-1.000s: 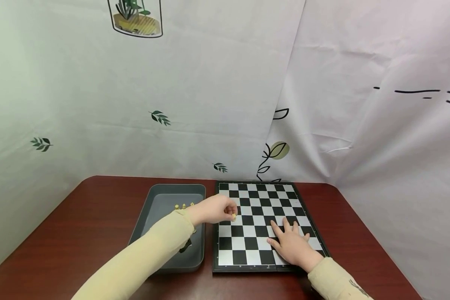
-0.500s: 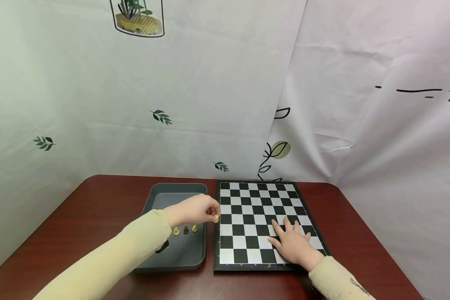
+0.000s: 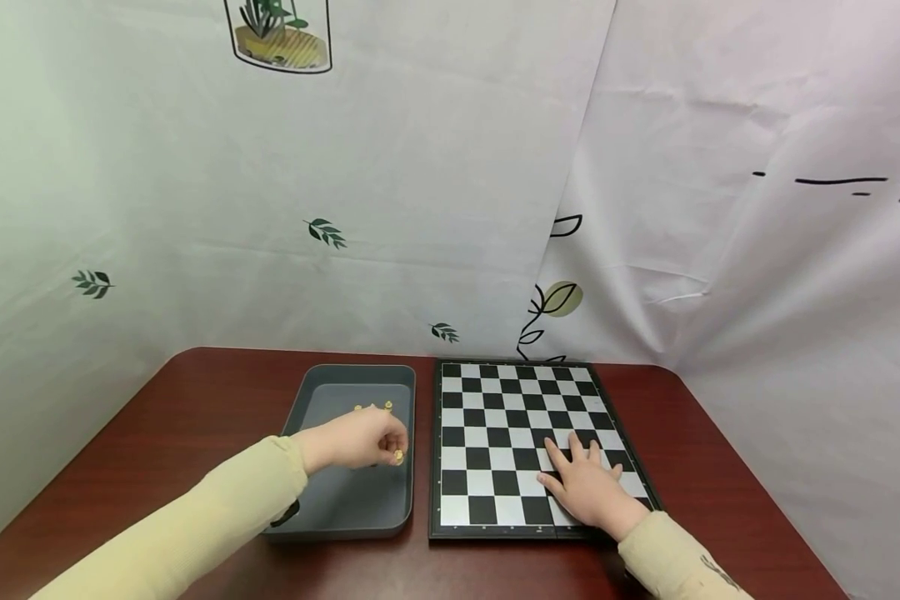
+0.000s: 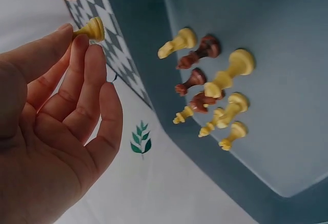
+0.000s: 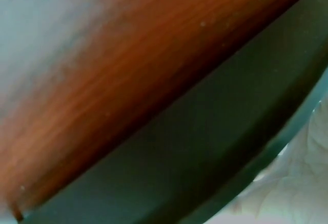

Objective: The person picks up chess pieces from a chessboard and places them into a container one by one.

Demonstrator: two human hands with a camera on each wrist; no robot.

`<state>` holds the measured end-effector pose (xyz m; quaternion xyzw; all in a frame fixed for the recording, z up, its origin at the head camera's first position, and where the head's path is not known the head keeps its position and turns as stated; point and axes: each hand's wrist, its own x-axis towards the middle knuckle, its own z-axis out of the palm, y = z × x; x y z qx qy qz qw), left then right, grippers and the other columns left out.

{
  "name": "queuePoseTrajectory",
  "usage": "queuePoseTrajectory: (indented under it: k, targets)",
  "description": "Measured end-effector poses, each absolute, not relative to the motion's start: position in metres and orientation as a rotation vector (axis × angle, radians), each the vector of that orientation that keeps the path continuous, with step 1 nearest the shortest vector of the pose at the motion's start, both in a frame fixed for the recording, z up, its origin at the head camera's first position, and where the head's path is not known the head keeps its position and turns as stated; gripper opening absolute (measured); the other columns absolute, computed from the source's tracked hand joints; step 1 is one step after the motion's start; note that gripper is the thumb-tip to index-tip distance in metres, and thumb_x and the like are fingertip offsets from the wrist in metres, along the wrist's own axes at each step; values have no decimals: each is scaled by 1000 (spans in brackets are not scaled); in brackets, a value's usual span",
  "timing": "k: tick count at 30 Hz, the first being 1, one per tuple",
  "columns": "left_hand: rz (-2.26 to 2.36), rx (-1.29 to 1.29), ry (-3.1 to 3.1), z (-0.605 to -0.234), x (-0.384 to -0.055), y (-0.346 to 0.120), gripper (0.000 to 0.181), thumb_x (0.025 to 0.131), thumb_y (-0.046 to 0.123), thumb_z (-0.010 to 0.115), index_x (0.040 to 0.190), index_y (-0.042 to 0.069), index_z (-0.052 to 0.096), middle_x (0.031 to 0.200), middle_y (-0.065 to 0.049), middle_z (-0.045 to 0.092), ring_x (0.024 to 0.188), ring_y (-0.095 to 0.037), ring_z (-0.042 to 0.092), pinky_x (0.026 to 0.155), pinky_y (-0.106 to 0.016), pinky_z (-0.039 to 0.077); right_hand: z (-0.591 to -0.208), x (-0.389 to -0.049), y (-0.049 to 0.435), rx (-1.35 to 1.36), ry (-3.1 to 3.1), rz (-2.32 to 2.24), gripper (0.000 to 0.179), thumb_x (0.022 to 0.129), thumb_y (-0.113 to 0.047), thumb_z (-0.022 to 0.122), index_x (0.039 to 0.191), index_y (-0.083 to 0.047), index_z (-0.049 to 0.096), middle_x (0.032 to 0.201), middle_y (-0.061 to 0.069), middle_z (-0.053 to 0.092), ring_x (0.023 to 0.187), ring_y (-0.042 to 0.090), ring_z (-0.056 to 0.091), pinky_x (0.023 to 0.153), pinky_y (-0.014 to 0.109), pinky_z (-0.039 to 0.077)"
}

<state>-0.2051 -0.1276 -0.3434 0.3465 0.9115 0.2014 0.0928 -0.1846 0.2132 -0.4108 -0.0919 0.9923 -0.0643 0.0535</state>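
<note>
My left hand [image 3: 360,437] is over the grey tray [image 3: 352,518] in the head view. Its thumb and forefinger pinch a small yellow chess piece [image 4: 93,29], base outward; the fingers cover its top, so its kind is unclear. Standing in the tray in the left wrist view are several yellow chess pieces [image 4: 238,65] and brown chess pieces [image 4: 207,47], apart from the hand. Fingers spread, my right hand [image 3: 588,492] rests on the near right part of the chessboard [image 3: 506,417]. The right wrist view shows only a blurred part of that hand [image 5: 302,178] at its edge.
Tray and chessboard lie side by side on a dark red wooden table [image 3: 225,417], a narrow strip of wood between them. Behind the table hangs a white cloth [image 3: 435,167] printed with leaves and plants.
With the yellow chess piece still pinched, my left hand has moved left from above the chessboard to over the tray. My right hand stays on the board.
</note>
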Motion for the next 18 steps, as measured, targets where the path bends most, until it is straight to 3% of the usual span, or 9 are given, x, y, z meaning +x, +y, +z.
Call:
queuePoseTrajectory:
  k: [5,18]
  targets:
    - [631,1029,2651,-353,-204,-131,15,81,4,72,75,13,62,66,10,53,60,0,45,57,-21,41,-411,-184,213,-280,3025,-181,60,95,-45,49,142,-9,41,145,32,31,126,63,27,83,81,24]
    - [541,983,2670,-366,-198,-130,18,77,4,75,69,12,60,61,9,54,56,1,45,54,-19,41,-413,-185,213,-268,3019,-179,61,94,-47,48,142,-10,41,145,32,31,126,62,27,84,81,24]
